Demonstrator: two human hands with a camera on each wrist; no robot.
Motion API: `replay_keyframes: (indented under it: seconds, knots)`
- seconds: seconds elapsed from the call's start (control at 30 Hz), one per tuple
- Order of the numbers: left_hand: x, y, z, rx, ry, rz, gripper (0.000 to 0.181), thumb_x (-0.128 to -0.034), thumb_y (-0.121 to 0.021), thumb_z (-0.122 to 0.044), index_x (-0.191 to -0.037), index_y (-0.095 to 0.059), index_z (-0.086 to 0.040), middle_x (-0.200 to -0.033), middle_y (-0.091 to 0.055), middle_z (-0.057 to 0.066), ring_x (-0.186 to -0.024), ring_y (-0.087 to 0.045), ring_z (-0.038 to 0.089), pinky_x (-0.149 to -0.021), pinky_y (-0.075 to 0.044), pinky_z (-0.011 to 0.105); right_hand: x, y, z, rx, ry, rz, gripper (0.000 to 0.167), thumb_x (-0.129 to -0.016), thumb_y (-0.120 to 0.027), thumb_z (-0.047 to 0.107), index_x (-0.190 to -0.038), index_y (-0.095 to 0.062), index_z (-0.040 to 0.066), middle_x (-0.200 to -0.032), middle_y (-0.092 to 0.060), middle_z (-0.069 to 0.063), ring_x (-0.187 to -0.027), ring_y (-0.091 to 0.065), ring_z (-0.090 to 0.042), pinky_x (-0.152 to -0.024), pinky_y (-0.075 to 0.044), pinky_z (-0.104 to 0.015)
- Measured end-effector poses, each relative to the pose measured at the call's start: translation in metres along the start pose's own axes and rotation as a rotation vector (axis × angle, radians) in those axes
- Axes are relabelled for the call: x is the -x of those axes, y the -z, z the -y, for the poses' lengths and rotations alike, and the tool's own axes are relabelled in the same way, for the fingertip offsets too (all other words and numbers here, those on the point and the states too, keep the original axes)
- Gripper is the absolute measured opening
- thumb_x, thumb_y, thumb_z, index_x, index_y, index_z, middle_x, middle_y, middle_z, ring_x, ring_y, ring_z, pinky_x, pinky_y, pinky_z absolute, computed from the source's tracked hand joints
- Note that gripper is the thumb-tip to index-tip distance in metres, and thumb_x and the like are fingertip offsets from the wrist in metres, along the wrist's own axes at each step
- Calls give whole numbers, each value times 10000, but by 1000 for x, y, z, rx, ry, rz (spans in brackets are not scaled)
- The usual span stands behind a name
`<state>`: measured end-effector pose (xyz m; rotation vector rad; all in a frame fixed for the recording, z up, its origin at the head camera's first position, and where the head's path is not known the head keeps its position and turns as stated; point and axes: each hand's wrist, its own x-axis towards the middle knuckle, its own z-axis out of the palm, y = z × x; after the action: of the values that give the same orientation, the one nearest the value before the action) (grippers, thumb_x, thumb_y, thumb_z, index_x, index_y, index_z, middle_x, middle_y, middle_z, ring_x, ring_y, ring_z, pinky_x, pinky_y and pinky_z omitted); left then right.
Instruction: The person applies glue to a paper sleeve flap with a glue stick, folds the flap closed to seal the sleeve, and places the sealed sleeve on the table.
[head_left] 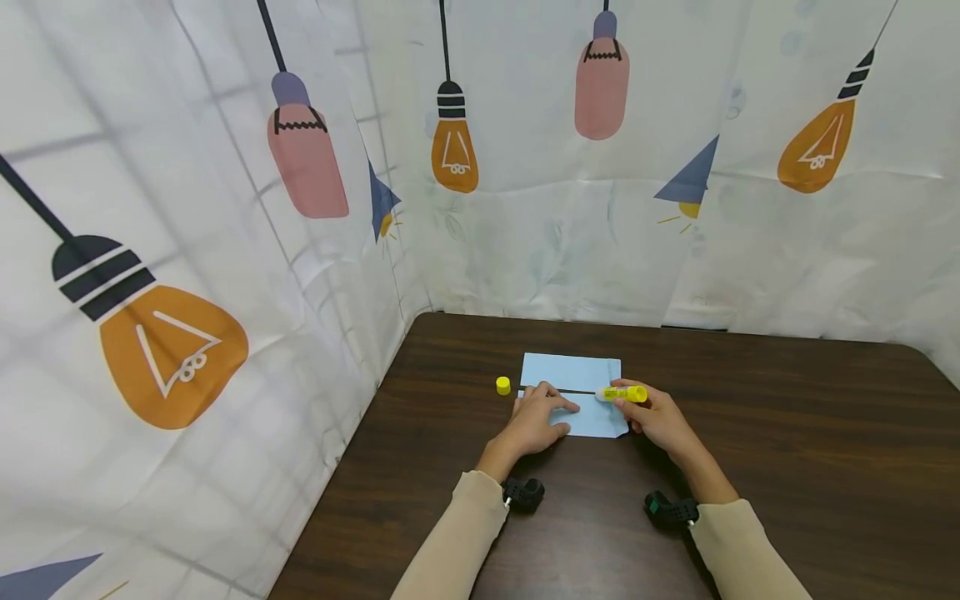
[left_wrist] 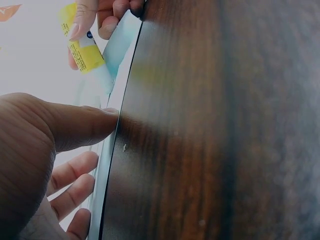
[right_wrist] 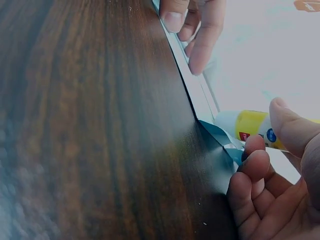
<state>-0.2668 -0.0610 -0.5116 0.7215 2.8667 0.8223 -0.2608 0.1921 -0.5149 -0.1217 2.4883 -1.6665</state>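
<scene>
Two light blue pieces of paper lie on the table, a far piece (head_left: 570, 368) and a near piece (head_left: 592, 421), with a thin dark gap between them. My left hand (head_left: 534, 419) rests on the left part of the near piece, fingers spread. In the left wrist view its thumb (left_wrist: 85, 125) touches the paper's near edge. My right hand (head_left: 660, 421) grips a yellow glue stick (head_left: 630, 393), its whitish uncapped end over the right side of the paper. The right wrist view shows the glue stick (right_wrist: 252, 125) between thumb and fingers, beside a lifted paper corner (right_wrist: 220, 135).
A yellow cap (head_left: 503, 386) stands on the dark wooden table (head_left: 787, 433), left of the paper. Black cameras sit on both wrists. A white curtain (head_left: 525, 250) with printed lamps hangs behind the table and along its left side.
</scene>
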Motion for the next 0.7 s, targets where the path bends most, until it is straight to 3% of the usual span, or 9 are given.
replay_keyframes:
  seconds: [0.7]
  knots:
    - [0, 4, 0, 14, 12, 9, 302, -981, -694, -258, -1279, -723, -305, -1265, -535, -5, -1173, -445, 199, -1027, -355, 446, -1, 4, 3, -32, -28, 6, 495, -1035, -604, 378, -1415, -577, 63, -842, -544, -39, -675, -501, -155, -651, -486, -280]
